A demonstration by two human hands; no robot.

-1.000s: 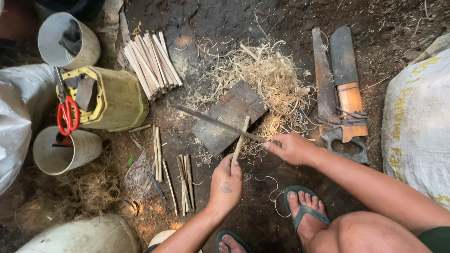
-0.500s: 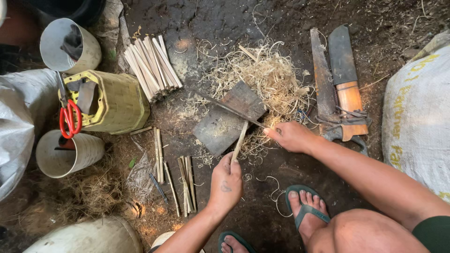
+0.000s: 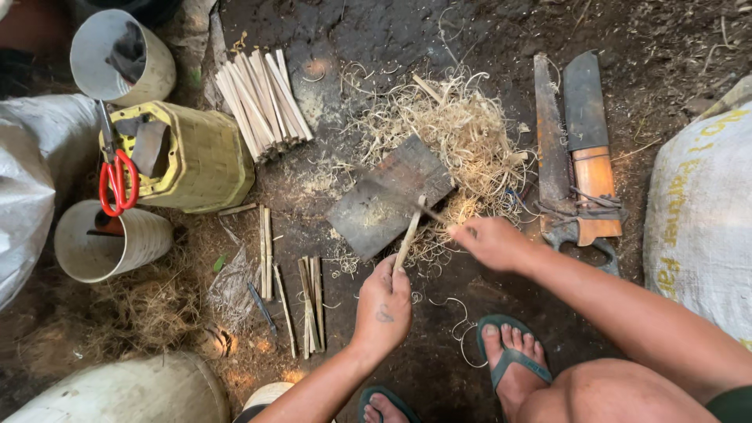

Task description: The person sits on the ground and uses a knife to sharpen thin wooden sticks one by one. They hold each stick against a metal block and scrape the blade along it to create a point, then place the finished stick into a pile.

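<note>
- The left hand (image 3: 382, 307) reaches up from the bottom edge, forearm angled in from the lower left, its grip closed on the lower end of a thin bamboo stick (image 3: 408, 239) that leans up and slightly right.
- The right hand (image 3: 493, 241) comes in from the right on a long forearm, its grip clamped on the handle of a knife (image 3: 429, 211); the short visible part of the blade meets the stick's top end.
- The stick's upper end rests on a dark, flat wooden chopping block (image 3: 384, 200) lying on the dirt floor (image 3: 376, 47).
- Two feet in green flip-flops (image 3: 509, 356) stand just below the hands.
- Left of the left hand, short split sticks (image 3: 309, 301) lie on the floor.
- Behind the block is a heap of pale shavings (image 3: 458, 129); to its right lie a saw and a sheathed machete (image 3: 583, 149).
- Farther left are a bundle of cut bamboo slats (image 3: 262, 98), a yellow-green woven basket (image 3: 196, 160) with red-handled scissors (image 3: 117, 180), and two cut pipe sections (image 3: 117, 55).
- Against half a second earlier, the knife has drawn back toward the right hand, so less blade lies across the block; the left hand's grip on the stick is unchanged.
</note>
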